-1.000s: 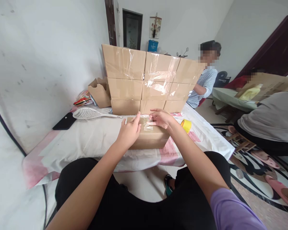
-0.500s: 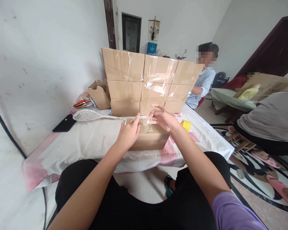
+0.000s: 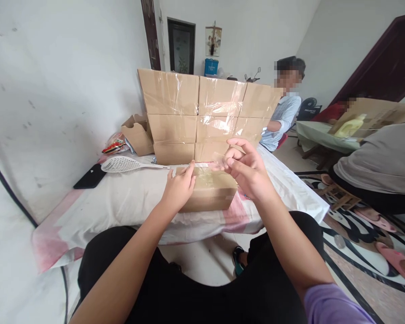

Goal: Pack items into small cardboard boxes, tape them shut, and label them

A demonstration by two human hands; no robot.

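Note:
A small closed cardboard box (image 3: 209,198) lies on the table in front of me, with a strip of clear tape across its top. My left hand (image 3: 180,184) rests on the box's left end, fingers stretched out and apart. Above the box's right end, my right hand (image 3: 248,166) is closed, pinching a loose piece of clear tape (image 3: 218,162) between thumb and fingers. That piece hangs free of the box top.
Behind the box stands a stack of taped cardboard boxes (image 3: 172,128). To the left are an open carton (image 3: 138,135), a white slotted skimmer (image 3: 121,164) and a black phone (image 3: 89,176). A person in a light blue shirt (image 3: 283,121) is beyond the stack, at right.
My right hand has lifted up and to the right, taking the piece of clear tape off the box top. The yellow tape roll is now hidden behind that hand. My left hand stays put.

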